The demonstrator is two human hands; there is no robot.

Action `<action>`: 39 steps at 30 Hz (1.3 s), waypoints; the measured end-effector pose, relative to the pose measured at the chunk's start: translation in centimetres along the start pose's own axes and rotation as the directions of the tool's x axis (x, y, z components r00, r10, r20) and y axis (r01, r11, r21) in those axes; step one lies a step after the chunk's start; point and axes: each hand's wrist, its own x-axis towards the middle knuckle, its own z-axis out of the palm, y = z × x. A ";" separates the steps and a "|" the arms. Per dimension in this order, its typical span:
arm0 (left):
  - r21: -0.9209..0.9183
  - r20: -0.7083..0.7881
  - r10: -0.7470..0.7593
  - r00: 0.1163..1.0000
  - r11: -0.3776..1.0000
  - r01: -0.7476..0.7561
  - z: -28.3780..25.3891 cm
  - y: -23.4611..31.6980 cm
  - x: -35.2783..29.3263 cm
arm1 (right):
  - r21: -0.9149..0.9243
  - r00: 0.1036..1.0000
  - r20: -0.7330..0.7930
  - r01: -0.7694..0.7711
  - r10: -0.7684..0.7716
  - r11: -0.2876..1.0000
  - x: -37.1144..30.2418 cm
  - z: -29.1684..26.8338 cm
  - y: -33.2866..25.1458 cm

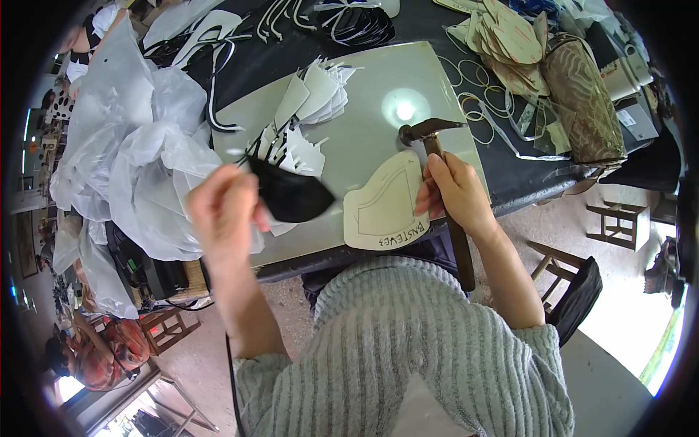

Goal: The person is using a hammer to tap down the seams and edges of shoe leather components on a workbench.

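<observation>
My left hand (224,207), smeared by motion, has its fingers closed at the edge of a black, curved flat piece (293,191) above the board. Whether that piece is leather or cloth I cannot tell. My right hand (460,191) is wrapped round the wooden handle of a hammer (431,132), its metal head pointing away from me. Under the hammer, at the board's near edge, lies a cream card template (380,211) with drawn outlines and dark lettering. White cut pieces with black straps (302,149) lie beyond the black piece, partly covered by it.
A pale board (371,80) covers much of the black table. Crumpled translucent plastic bags (153,160) heap up at left. Stacked cream cutouts (506,36), loose cord loops (477,80) and a patterned brown roll (582,98) are at far right. More white pieces (320,91) lie fanned out.
</observation>
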 end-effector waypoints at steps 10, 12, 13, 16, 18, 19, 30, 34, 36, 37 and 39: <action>0.761 0.365 0.109 0.925 0.537 -0.364 2.0 -4.0 0.8 | -0.042 0.998 -0.012 0.058 -0.059 0.997 -0.2 0.2 0.7; 0.683 0.276 0.170 0.946 0.658 -0.317 2.9 -3.2 3.7 | 0.024 0.997 -0.046 0.057 -0.056 0.998 -0.3 0.2 1.0; 0.591 0.155 0.209 0.965 0.763 -0.260 3.3 -2.8 5.3 | 0.020 0.998 -0.044 0.055 -0.055 0.998 -0.5 0.0 1.0; 0.692 0.154 0.626 0.765 0.484 -0.535 2.6 -7.1 10.6 | 0.012 0.996 -0.024 0.082 -0.082 0.997 -0.2 0.4 0.3; 0.597 0.317 0.161 0.934 0.731 -0.329 1.6 -8.3 12.1 | -0.054 0.998 0.027 0.060 -0.059 0.997 0.1 0.3 0.4; 0.608 0.347 0.110 0.931 0.729 -0.313 1.7 -7.2 12.4 | -0.050 0.999 0.008 0.053 -0.052 0.997 0.1 0.1 0.5; 0.713 0.295 0.789 0.539 0.194 -0.674 5.3 -1.6 6.0 | 0.077 0.994 0.050 0.092 -0.096 0.993 -0.7 -0.5 -1.5; 0.453 0.563 0.715 0.415 0.152 -0.878 9.6 -3.2 0.0 | 0.193 0.984 0.059 0.155 -0.169 0.969 -0.9 1.1 -4.6; 0.443 0.564 0.679 0.470 0.231 -0.866 10.6 -2.2 -1.4 | 0.226 0.980 0.031 0.186 -0.197 0.956 -0.9 1.1 -4.2; 0.440 0.571 0.676 0.466 0.227 -0.869 10.4 -2.3 -1.4 | 0.247 0.975 0.011 0.214 -0.224 0.945 -0.8 1.0 -3.9; 0.277 0.395 0.615 0.682 0.629 -0.727 9.4 -2.8 -1.6 | 0.251 0.970 0.070 0.208 -0.232 0.945 -1.0 0.6 -2.8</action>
